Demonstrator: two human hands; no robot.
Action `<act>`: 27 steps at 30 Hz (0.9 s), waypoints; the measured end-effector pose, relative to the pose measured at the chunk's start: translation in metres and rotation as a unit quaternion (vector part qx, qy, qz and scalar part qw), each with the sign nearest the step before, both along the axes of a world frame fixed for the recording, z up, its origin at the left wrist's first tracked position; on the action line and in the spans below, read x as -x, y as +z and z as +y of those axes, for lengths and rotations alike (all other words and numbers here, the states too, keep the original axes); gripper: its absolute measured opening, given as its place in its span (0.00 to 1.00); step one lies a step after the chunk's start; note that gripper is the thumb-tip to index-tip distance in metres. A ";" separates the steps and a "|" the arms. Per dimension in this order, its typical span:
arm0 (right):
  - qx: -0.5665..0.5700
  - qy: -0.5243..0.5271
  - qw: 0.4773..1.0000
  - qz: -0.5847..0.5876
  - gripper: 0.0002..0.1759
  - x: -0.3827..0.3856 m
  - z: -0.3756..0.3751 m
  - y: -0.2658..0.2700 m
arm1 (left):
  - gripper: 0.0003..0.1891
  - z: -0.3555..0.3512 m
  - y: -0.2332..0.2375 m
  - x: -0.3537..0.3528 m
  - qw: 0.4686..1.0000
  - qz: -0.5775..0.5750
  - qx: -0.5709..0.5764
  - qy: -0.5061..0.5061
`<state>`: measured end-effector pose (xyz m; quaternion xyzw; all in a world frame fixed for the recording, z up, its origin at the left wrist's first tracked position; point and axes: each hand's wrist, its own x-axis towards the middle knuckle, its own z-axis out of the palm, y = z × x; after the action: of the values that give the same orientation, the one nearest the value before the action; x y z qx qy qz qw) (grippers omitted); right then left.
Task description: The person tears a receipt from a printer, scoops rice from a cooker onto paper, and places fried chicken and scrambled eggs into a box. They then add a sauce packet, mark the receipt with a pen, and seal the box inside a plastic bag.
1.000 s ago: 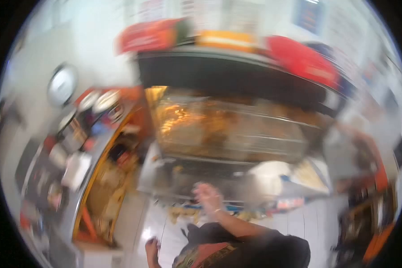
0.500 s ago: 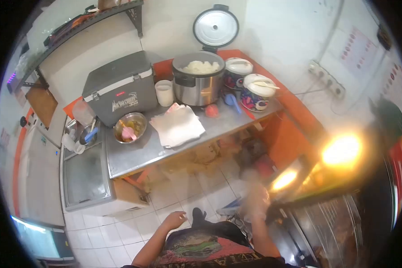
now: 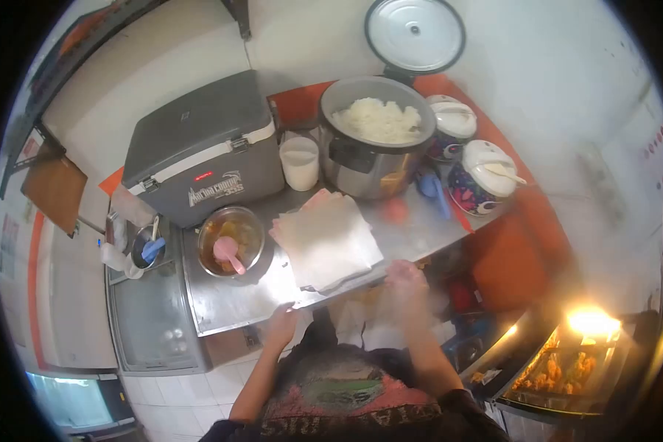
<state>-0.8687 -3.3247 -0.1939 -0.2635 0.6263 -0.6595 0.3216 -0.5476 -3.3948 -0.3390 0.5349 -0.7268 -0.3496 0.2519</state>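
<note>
A stack of white paper sheets (image 3: 328,239) lies on the metal counter (image 3: 221,306), with pinkish sheets at its back and left edges. My left hand (image 3: 281,325) is at the counter's front edge, just below the stack's near left corner; its fingertips are too small to read. My right hand (image 3: 407,283), blurred and with a translucent look as of a thin plastic covering, is just off the stack's near right corner. Behind the stack stands an open rice cooker (image 3: 372,166) full of white rice (image 3: 379,120). A metal bowl (image 3: 254,222) with a pink scoop (image 3: 228,252) sits to its left.
A grey cooler box (image 3: 199,140) and a white container (image 3: 300,163) stand at the back. Two patterned pots (image 3: 482,180) are right of the cooker, near a blue ladle (image 3: 433,193). A lit food case (image 3: 567,368) is at the lower right, a glass-topped freezer (image 3: 155,317) at left.
The view has moved closer to the counter. My right hand has left the area beside the lit case and come to the stack; my left hand has risen to the counter's edge.
</note>
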 end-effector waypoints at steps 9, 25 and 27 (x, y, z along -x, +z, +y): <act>-0.094 -0.020 0.993 -0.066 0.15 0.036 -0.074 -0.010 | 0.38 -0.196 -0.033 0.119 0.968 -0.183 0.115 0.128; -0.106 0.222 0.969 -0.020 0.16 0.146 -0.194 -0.065 | 0.21 -0.183 -0.009 0.144 0.912 -0.210 0.164 0.312; -0.124 0.245 0.941 -0.198 0.16 0.180 -0.203 -0.098 | 0.19 -0.184 -0.011 0.146 0.896 -0.238 0.191 0.323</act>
<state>-1.0489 -3.5277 -0.2914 -0.2305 0.5429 -0.5165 0.6208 -0.6935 -3.5789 -0.3495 0.7491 -0.6049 0.0338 0.2680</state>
